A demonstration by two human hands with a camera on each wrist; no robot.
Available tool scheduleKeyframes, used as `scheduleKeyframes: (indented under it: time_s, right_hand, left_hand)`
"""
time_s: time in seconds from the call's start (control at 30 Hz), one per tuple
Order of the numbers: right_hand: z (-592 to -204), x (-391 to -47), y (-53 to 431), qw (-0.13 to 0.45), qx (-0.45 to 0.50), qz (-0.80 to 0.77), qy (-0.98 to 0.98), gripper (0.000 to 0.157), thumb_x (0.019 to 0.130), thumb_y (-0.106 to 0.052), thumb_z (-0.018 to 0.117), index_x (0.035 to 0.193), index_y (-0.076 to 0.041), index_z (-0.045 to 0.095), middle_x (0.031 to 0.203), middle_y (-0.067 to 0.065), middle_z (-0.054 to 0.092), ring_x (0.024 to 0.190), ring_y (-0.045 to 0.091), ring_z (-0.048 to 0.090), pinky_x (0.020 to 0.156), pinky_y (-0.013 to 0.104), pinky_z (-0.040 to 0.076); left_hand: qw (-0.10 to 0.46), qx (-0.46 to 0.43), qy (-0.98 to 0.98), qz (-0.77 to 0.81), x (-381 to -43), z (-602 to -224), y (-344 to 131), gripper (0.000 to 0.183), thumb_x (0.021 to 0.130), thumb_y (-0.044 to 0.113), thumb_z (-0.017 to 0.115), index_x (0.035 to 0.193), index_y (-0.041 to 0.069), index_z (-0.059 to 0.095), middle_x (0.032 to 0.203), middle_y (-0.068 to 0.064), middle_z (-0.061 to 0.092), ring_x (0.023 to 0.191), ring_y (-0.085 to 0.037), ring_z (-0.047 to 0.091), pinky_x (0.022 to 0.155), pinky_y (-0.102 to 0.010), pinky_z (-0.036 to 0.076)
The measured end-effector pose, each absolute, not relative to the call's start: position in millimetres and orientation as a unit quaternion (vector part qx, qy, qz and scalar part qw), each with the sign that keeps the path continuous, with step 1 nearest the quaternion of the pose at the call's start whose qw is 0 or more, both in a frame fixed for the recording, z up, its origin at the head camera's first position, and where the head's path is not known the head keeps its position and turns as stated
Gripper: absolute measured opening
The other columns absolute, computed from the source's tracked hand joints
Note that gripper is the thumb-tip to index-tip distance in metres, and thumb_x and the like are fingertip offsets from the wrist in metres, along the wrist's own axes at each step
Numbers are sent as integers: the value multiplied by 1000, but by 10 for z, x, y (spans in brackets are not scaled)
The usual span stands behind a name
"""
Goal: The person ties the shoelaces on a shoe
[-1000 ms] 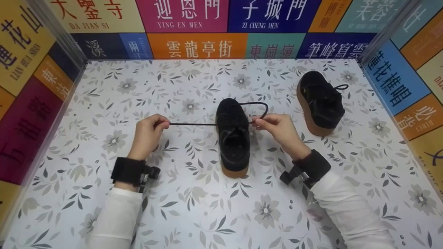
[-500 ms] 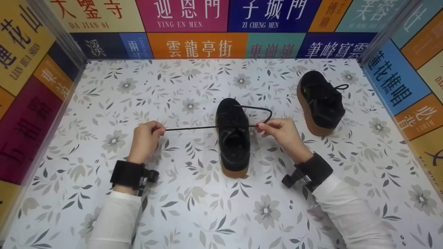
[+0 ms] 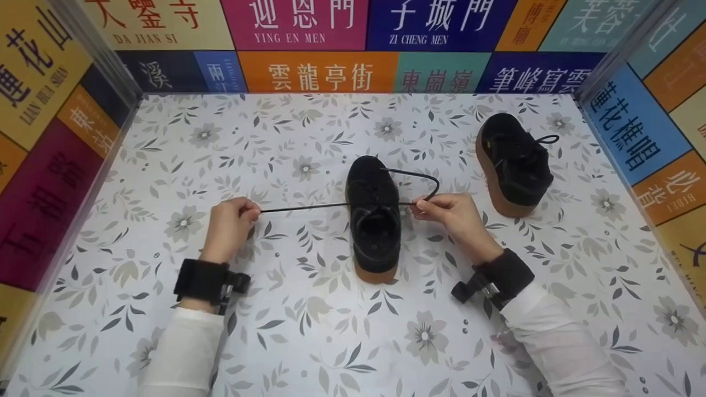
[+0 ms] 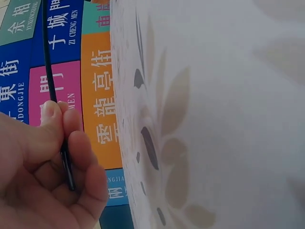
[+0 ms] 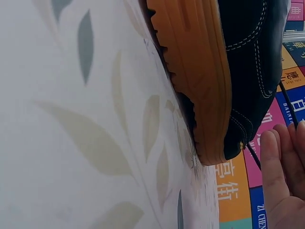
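A black shoe [image 3: 376, 251] with a tan sole [image 5: 200, 86] stands upright at mid-table, its toe pointing away. My left hand [image 3: 229, 226] pinches one end of the black shoelace [image 3: 303, 208] between thumb and fingers, left of the shoe. In the left wrist view the lace's tip [image 4: 69, 174] pokes out below the pinch. To the right of the shoe my right hand [image 3: 449, 218] pinches the other side of the lace close to the upper. The lace runs nearly straight across the shoe, and a slack bend [image 3: 427, 177] rises from my right fingertips back to the toe area.
A second black shoe [image 3: 513, 165] with a tan sole and a small lace loop [image 3: 547, 139] stands at the back right. Colourful panels with lettering [image 3: 320, 71] wall off the back and both sides of the flower-patterned table [image 3: 309, 331].
Both hands have come slightly nearer the body, the left also a little leftward and the right a little rightward. The lace slopes down to the left now, and its bend on the right is sharper.
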State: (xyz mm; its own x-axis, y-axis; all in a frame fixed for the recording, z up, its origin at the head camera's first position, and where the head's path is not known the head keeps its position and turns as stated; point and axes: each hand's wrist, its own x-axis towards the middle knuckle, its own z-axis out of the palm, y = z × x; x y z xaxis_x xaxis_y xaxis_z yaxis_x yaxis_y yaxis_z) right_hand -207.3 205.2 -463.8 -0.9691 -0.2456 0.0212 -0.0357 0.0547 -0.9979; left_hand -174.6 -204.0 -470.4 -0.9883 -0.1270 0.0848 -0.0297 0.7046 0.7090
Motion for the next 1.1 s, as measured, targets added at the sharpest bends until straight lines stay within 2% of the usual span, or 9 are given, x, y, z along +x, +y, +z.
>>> scheduleKeyframes:
  time_s: [0.1,0.27,0.4,0.5,0.73,0.87,1.1]
  right_hand:
    - [-4635,-2059,2056,73,-97,-673,729,32,85,-17,70,96,13,68,90,17,71,80,21,70,78,34,56]
    - [-4621,-2000,2041,67,-81,-671,734,31,83,-19,72,96,9,70,91,22,70,80,28,70,76,35,56]
    - [-4593,-1942,2009,56,-82,-665,740,30,82,-19,73,94,9,71,85,18,72,76,26,71,74,36,57]
    - [-4574,-1920,1983,47,-84,-667,738,30,82,-18,74,93,9,71,81,14,72,73,22,71,73,36,57]
    - [-4526,-1942,1918,43,-88,-673,733,30,83,-20,72,94,8,70,92,22,70,77,24,70,75,36,57]
    - [-4470,-1949,1881,39,-95,-667,738,29,84,-20,72,91,8,69,86,18,71,75,24,70,75,36,57]
    - [-4353,-1954,1837,31,-113,-653,748,27,85,-20,71,90,7,69,84,18,70,76,26,68,75,38,56]
  left_hand:
    - [57,43,-923,-378,-1761,-4714,-2007,10,88,9,64,83,2,68,74,-10,65,67,-19,55,64,-27,43]
    - [28,34,-927,-371,-1735,-4713,-1951,11,89,10,64,82,2,68,74,-10,65,70,-22,57,67,-30,43]
    - [11,3,-934,-356,-1702,-4716,-1891,9,88,10,66,82,4,69,77,-9,67,73,-23,59,70,-32,44]
    - [5,-21,-937,-349,-1705,-4715,-1839,8,87,10,67,82,5,70,77,-7,67,73,-21,59,68,-31,45]
    - [0,-61,-953,-296,-1707,-4699,-1720,7,82,11,72,75,9,72,75,-4,68,70,-22,60,69,-35,46]
    - [-8,-84,-962,-260,-1693,-4695,-1654,6,81,9,72,75,8,71,77,-7,69,76,-26,63,75,-40,49]
    - [-16,-102,-972,-213,-1700,-4673,-1592,7,75,7,76,73,7,69,74,-8,66,75,-29,62,72,-41,49]
